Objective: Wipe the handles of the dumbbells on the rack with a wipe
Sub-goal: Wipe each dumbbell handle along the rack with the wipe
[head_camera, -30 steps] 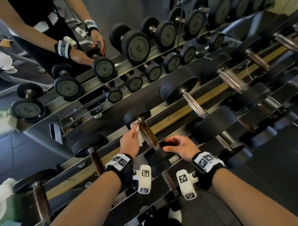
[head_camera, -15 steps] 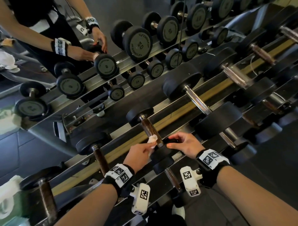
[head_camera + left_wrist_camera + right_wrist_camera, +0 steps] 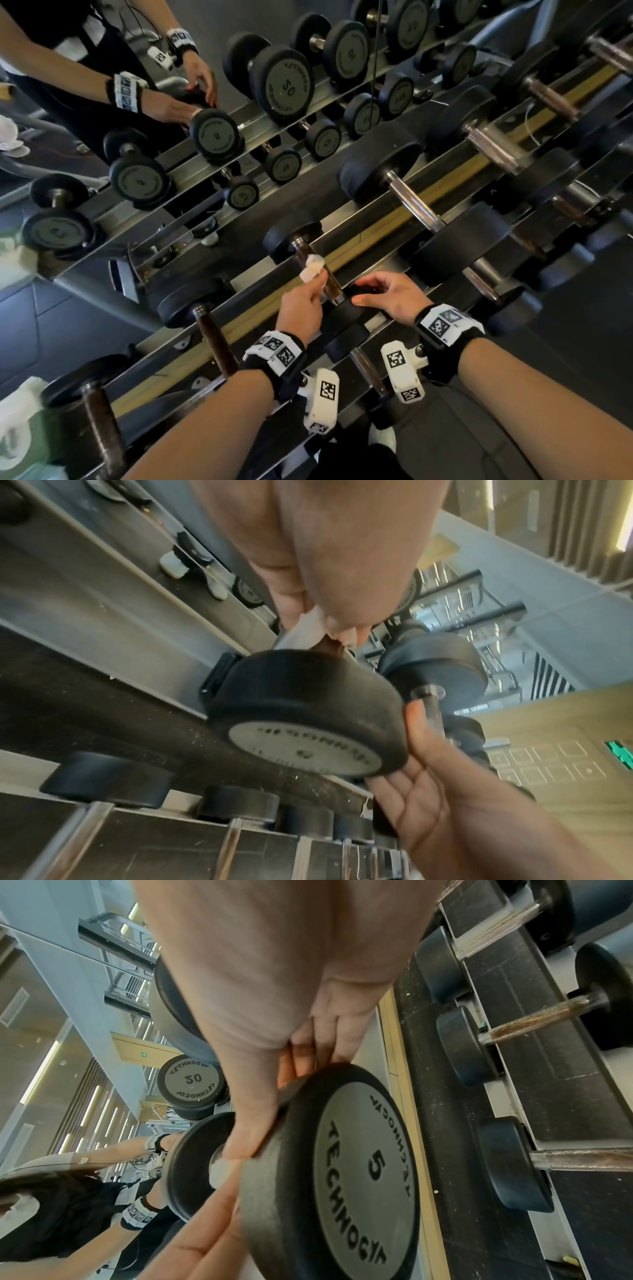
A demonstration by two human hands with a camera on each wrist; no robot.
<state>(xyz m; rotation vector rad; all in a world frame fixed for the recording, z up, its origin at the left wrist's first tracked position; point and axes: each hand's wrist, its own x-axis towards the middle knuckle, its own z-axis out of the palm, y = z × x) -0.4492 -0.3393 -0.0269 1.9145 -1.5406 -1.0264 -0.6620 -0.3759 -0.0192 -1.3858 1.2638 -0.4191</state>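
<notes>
A small black dumbbell [image 3: 346,317] marked 5 [image 3: 342,1164] lies on the rack's upper tier [image 3: 376,226]. Its brown handle [image 3: 330,286] runs away from me. My left hand [image 3: 313,291] pinches a white wipe [image 3: 311,269] against the middle of that handle, towards the far head [image 3: 287,236]. In the left wrist view the wipe [image 3: 301,631] shows just under my fingertips, above the near head [image 3: 308,723]. My right hand [image 3: 387,294] grips the near head from the right, fingers and thumb curled over its rim [image 3: 291,1085].
A rusty-handled dumbbell [image 3: 212,335] lies to the left and a larger chrome-handled one [image 3: 414,205] to the right. More dumbbells fill the lower tier [image 3: 370,370]. A mirror [image 3: 239,102] behind the rack reflects everything. A green-and-white pack [image 3: 17,438] sits at the lower left.
My left hand slid the wipe from the far end of the handle down to the near head, then back up to the middle. The right hand kept its hold on the near head.
</notes>
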